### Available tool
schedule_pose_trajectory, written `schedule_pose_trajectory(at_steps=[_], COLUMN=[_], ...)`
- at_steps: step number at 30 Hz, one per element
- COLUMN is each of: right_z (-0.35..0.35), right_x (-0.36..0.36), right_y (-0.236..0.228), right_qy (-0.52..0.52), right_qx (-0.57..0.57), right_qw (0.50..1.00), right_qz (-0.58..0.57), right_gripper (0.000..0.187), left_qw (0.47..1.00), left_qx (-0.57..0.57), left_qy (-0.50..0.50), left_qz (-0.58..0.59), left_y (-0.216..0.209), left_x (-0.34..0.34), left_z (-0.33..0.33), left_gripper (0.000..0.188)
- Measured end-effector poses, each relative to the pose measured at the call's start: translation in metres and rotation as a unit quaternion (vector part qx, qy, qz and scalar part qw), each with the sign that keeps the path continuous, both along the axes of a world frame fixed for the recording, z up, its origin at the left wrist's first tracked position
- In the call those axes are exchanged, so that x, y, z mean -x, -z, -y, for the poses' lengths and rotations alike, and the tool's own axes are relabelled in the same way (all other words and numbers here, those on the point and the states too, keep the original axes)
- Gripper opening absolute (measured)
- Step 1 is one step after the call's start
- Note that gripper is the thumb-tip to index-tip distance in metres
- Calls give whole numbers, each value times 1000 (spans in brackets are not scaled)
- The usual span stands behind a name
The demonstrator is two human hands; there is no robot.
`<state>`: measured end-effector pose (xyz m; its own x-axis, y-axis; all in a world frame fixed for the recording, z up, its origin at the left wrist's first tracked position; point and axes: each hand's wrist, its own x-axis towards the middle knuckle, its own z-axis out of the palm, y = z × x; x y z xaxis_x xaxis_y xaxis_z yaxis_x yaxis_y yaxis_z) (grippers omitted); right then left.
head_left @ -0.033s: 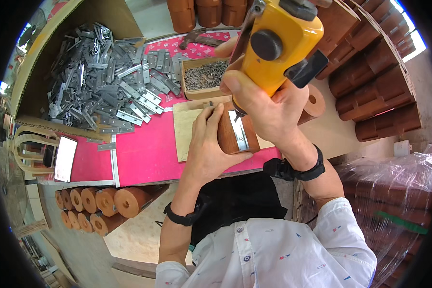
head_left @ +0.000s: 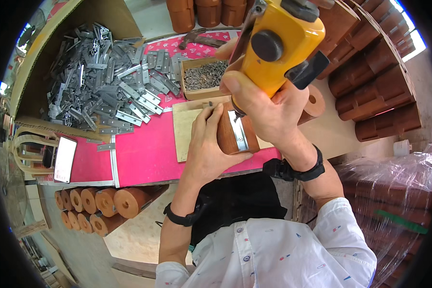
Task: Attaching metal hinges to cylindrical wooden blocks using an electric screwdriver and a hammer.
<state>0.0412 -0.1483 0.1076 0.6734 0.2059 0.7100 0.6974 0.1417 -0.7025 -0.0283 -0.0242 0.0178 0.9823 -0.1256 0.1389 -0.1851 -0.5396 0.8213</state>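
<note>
Yellow, blk-knobbed boxy tool (head_left: 289, 36) is gripped in R hand (head_left: 273, 103), tip nr far end of shiny silver metal strip (head_left: 239, 133) on brown rounded wooden block (head_left: 226, 133), which is clasped by L hand (head_left: 204, 149) over pale wooden board (head_left: 182, 127), right of grey metal strip heap (head_left: 98, 89).

The left forearm (head_left: 174, 242) rises nearly upright, the right forearm (head_left: 329, 187) slants inward. The left hand (head_left: 202, 151) is cupped, its thumb stretched rightward; the right hand (head_left: 271, 108), slightly higher, curls in a grip, knuckles bent.
</note>
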Motion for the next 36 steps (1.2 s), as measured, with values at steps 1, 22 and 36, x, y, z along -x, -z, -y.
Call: schedule_pose_trajectory(at_steps=[1,22,36], right_z=[0,3,0], right_x=[0,-2,9], right_y=[0,11,15], right_qy=[1,9,13], right_qx=[0,-3,-34], right_qw=[1000,1000,999], right_qz=[0,-9,19], right_gripper=[26,30,33], left_qw=[1000,1000,998], left_qx=[1,13,-1], left_qy=[1,19,14], left_qz=[7,-5,68], left_y=[0,2,17], left_x=[0,-1,8], left_z=[0,-3,-1], left_gripper=[108,107,109])
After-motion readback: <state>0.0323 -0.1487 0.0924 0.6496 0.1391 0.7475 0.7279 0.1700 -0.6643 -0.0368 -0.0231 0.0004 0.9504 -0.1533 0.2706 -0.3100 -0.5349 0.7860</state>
